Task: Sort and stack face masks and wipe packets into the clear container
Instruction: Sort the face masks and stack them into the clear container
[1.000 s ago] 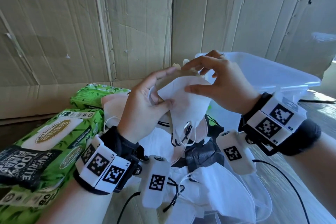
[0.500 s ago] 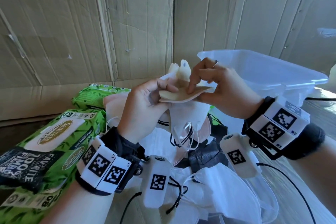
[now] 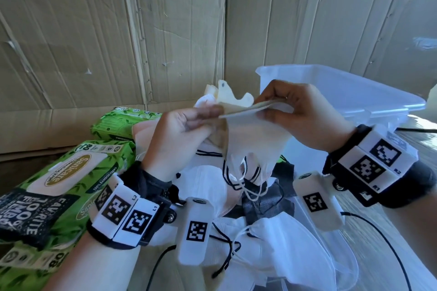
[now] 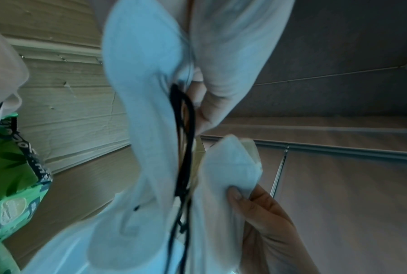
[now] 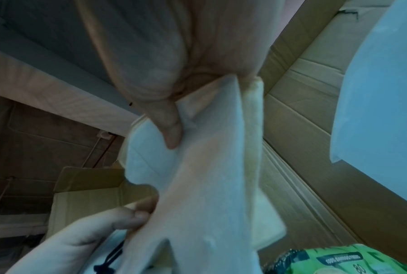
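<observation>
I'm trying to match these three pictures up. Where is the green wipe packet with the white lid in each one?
Head: the green wipe packet with the white lid lies lower left.
Left wrist: at the left edge.
Right wrist: a green packet at the bottom right, perhaps another one.
Shared landmark: the held white fabric face masks.

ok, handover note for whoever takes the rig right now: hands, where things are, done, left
Left hand: grips one end of a small bunch of face masks, held in the air.
Right hand: pinches the other end of the same bunch.
Clear container: behind the right hand; nothing visible inside from the head view, though its interior is only partly seen.
Loose masks: heaped below the hands, white ones with a dark one among them.
Green wipe packets: piled to the left, outside the container.
Done: a few masks gathered in hand.
Left: place the bunch in the container, then the loose masks and the wipe packets.
</observation>
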